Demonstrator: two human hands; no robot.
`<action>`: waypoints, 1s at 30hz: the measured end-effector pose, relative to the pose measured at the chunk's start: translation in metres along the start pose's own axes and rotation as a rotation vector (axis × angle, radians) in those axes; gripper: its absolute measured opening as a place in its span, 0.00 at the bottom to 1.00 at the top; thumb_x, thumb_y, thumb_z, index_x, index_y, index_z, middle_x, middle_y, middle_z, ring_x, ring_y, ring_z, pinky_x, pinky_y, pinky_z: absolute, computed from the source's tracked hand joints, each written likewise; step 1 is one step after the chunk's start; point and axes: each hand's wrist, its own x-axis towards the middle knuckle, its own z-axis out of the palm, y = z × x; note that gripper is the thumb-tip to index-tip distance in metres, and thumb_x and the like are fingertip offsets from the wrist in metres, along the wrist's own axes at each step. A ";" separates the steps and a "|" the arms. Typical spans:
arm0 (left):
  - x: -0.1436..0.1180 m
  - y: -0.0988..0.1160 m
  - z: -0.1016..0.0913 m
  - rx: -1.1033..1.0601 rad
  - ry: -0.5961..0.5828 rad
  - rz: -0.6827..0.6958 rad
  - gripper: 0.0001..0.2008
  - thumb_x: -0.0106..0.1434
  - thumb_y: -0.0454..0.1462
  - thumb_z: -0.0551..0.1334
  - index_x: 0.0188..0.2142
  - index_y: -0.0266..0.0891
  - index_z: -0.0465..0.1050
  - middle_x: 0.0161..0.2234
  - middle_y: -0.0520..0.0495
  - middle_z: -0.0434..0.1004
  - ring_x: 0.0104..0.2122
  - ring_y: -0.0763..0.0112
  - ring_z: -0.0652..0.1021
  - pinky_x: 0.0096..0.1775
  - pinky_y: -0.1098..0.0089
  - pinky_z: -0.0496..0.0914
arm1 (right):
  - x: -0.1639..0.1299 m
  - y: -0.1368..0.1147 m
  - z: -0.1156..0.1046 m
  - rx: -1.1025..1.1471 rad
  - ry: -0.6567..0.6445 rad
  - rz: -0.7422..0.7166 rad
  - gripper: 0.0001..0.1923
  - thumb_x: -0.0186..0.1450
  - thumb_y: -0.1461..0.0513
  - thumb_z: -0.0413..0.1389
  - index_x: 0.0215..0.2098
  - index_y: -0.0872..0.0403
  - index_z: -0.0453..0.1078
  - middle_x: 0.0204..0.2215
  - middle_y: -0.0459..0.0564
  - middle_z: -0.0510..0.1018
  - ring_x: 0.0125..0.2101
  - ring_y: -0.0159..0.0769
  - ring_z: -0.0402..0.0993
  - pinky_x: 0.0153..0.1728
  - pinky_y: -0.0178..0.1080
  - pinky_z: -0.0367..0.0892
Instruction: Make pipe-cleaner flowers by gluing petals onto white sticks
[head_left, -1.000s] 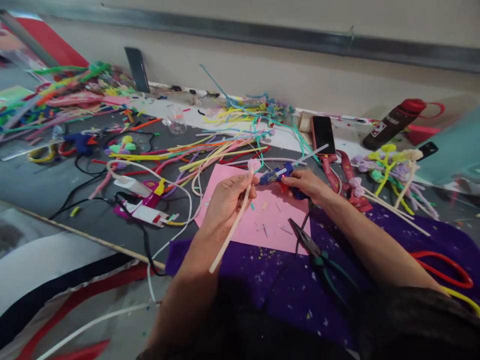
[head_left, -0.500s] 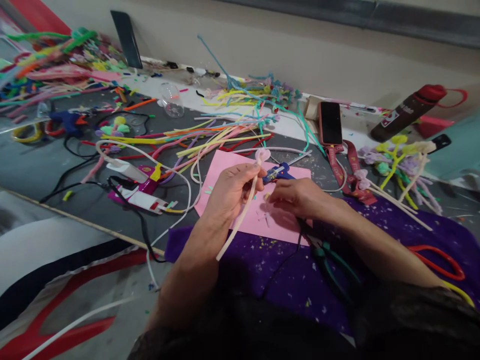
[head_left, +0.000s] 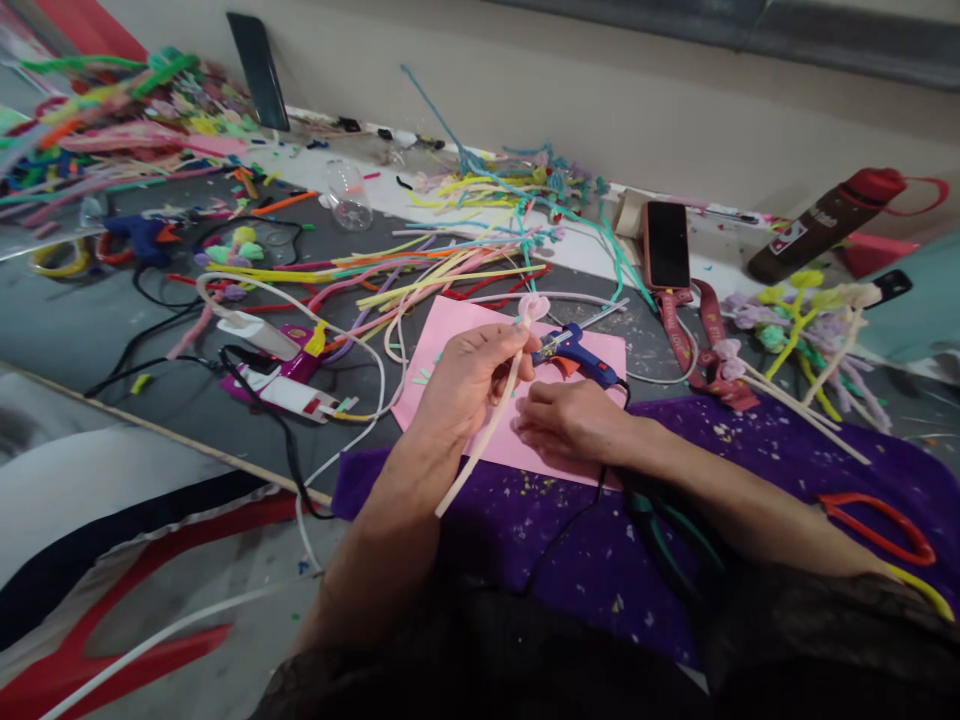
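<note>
Above the pink sheet [head_left: 433,330], the left hand [head_left: 466,385] pinches a cream stem [head_left: 495,424] just under its flower [head_left: 534,306], thumb and fingertips closed on it. The stem's long axis runs slantwise: the flower end points up, away from the person and a little to the right, while the bare end comes back down toward the person and to the left, ending over the purple cloth [head_left: 367,482] beside the left wrist. Its length bows slightly, with the bulge to the right. The right hand [head_left: 574,415] sits low over the sheet, palm down, fingers curled and close together; whether they hold anything cannot be told. Just beyond that hand lies the blue glue gun [head_left: 577,352], touching neither the flower nor, so far as can be seen, the right hand. Its nozzle points left toward the left fingertips, its grip slopes down to the right, and a clear glue stick [head_left: 607,315] juts from its back, up and to the right. Green handles [head_left: 660,550] show on the cloth, partly under the right forearm. Past the sheet, to the right, are a phone [head_left: 666,245] and a red strap [head_left: 675,335]; beyond its far edge, a loose bundle of coloured stems [head_left: 450,275] lies mostly crosswise.
</note>
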 end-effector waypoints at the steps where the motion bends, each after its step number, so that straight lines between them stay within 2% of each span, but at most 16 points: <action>1: 0.000 0.000 0.000 0.003 0.001 -0.007 0.08 0.54 0.40 0.60 0.26 0.36 0.73 0.16 0.53 0.68 0.14 0.82 0.63 0.15 0.77 0.53 | 0.001 -0.002 0.003 -0.021 0.007 0.013 0.14 0.66 0.58 0.46 0.37 0.57 0.70 0.32 0.51 0.71 0.29 0.32 0.65 0.25 0.35 0.51; 4: -0.001 0.000 0.001 0.017 0.004 -0.033 0.08 0.53 0.40 0.61 0.26 0.36 0.73 0.16 0.53 0.68 0.14 0.82 0.63 0.15 0.77 0.53 | 0.001 -0.003 0.005 -0.039 0.051 0.041 0.14 0.65 0.60 0.45 0.31 0.58 0.69 0.28 0.51 0.70 0.27 0.32 0.64 0.25 0.35 0.51; 7: -0.001 -0.001 0.000 0.025 -0.009 -0.032 0.08 0.53 0.40 0.62 0.27 0.35 0.73 0.17 0.53 0.69 0.13 0.83 0.63 0.15 0.77 0.53 | 0.001 0.004 -0.002 0.084 0.138 0.033 0.08 0.63 0.62 0.49 0.30 0.58 0.67 0.30 0.51 0.70 0.30 0.32 0.65 0.28 0.34 0.55; 10: 0.000 -0.002 -0.002 0.033 -0.034 -0.046 0.09 0.53 0.40 0.62 0.27 0.35 0.73 0.17 0.52 0.70 0.13 0.82 0.64 0.15 0.77 0.54 | -0.001 0.014 -0.014 0.373 0.228 0.087 0.05 0.62 0.63 0.51 0.31 0.57 0.65 0.27 0.46 0.69 0.28 0.29 0.64 0.29 0.32 0.58; 14: 0.001 -0.003 -0.003 0.025 -0.042 -0.106 0.10 0.53 0.41 0.62 0.27 0.35 0.73 0.16 0.52 0.70 0.12 0.82 0.64 0.14 0.77 0.53 | -0.004 0.021 -0.028 0.843 0.330 0.224 0.05 0.63 0.62 0.50 0.30 0.56 0.63 0.22 0.42 0.67 0.22 0.26 0.63 0.25 0.31 0.60; 16: 0.002 -0.004 -0.003 0.015 -0.049 -0.132 0.10 0.52 0.41 0.63 0.27 0.34 0.73 0.16 0.52 0.70 0.12 0.82 0.63 0.13 0.78 0.53 | -0.005 0.021 -0.033 0.973 0.379 0.266 0.04 0.61 0.63 0.51 0.31 0.56 0.64 0.22 0.41 0.67 0.21 0.25 0.63 0.24 0.31 0.60; 22: 0.002 -0.006 0.003 0.008 -0.068 -0.153 0.10 0.52 0.40 0.63 0.29 0.33 0.73 0.17 0.51 0.72 0.11 0.84 0.62 0.13 0.79 0.54 | -0.008 0.017 -0.040 1.036 0.460 0.318 0.05 0.58 0.64 0.55 0.33 0.57 0.68 0.25 0.44 0.71 0.24 0.26 0.65 0.26 0.31 0.61; 30: 0.001 -0.006 0.006 0.007 -0.085 -0.158 0.11 0.51 0.41 0.65 0.23 0.33 0.71 0.17 0.52 0.72 0.10 0.84 0.63 0.13 0.80 0.58 | -0.004 0.016 -0.030 0.976 0.519 0.300 0.05 0.58 0.62 0.56 0.31 0.56 0.69 0.22 0.43 0.70 0.20 0.26 0.64 0.21 0.31 0.61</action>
